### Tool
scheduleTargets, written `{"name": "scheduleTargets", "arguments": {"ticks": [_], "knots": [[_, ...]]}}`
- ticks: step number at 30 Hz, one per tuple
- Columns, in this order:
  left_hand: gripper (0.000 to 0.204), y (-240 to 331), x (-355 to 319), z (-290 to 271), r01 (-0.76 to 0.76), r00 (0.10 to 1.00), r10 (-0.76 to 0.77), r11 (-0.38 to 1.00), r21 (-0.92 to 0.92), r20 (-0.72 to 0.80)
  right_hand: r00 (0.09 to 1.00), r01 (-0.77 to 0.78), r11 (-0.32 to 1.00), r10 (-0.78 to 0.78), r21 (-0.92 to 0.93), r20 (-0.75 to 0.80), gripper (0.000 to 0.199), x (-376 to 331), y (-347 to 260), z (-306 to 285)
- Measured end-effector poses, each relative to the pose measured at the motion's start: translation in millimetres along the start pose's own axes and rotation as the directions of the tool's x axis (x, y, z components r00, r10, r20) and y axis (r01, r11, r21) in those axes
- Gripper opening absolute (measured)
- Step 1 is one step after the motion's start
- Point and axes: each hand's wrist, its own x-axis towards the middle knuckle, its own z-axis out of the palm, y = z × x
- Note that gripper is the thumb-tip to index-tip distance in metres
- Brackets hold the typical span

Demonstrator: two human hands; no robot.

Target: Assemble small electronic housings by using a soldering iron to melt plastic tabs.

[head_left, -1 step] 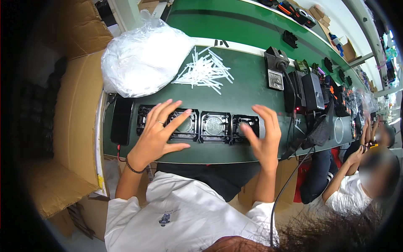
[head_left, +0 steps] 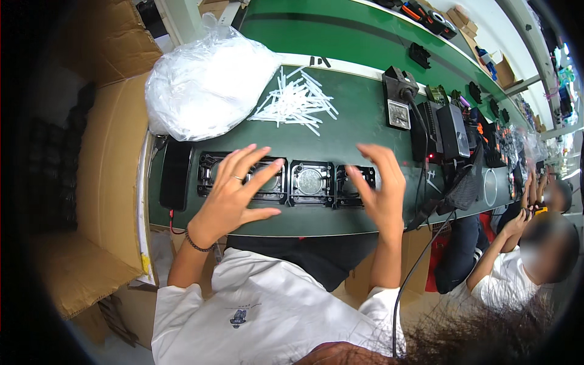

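Note:
Several square black plastic housings [head_left: 311,201] lie in a row near the front edge of the green workbench. At least one has a clear round window [head_left: 311,180] in its middle. My left hand [head_left: 238,190] is over the left housings with spread fingers, partly hiding them. My right hand [head_left: 383,190] hovers at the right end of the row, thumb and fingers apart, partly covering the last housing [head_left: 347,190]. Nothing shows in either hand. Whether the left fingertips touch a housing, I cannot tell.
White sticks [head_left: 295,100] lie heaped behind the row, beside a big clear plastic bag [head_left: 210,85]. At left are a black phone-like slab [head_left: 176,176] and a cardboard box [head_left: 112,176]. Black devices and cables [head_left: 453,137] stand at right. Co-workers sit farther right.
My right hand has shifted slightly left and its fingers have tipped toward the row. My left hand has moved slightly right. The housings stay in place.

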Motion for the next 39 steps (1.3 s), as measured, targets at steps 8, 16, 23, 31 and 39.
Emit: {"name": "scheduleTargets", "arguments": {"ticks": [8, 16, 23, 31, 39], "knots": [[0.081, 23, 24, 31, -0.222, 0.975, 0.219, 0.97, -0.098, -0.042, 0.935, 0.191, 0.944, -0.091, -0.269, 0.344, 0.036, 105, 30, 66], [0.071, 25, 31, 34, -0.233, 0.97, 0.207, 0.942, -0.243, -0.127, 0.992, 0.071, 0.993, -0.061, -0.09, 0.112, 0.029, 59, 20, 29], [0.047, 45, 71, 38, 0.03, 0.974, -0.171, 0.744, -0.668, -0.147, 0.979, 0.201, 0.976, -0.199, -0.082, 0.03, 0.034, -10, -15, -12], [0.027, 61, 77, 61, -0.13, 0.988, 0.066, 0.83, -0.543, -0.136, 0.976, 0.187, 0.974, -0.17, -0.131, 0.135, 0.033, -43, -9, -33], [0.094, 51, 70, 78, -0.194, 0.97, 0.207, 0.975, -0.106, 0.126, 0.926, 0.321, 0.885, -0.218, -0.338, 0.308, 0.037, -62, 4, -46]]}}
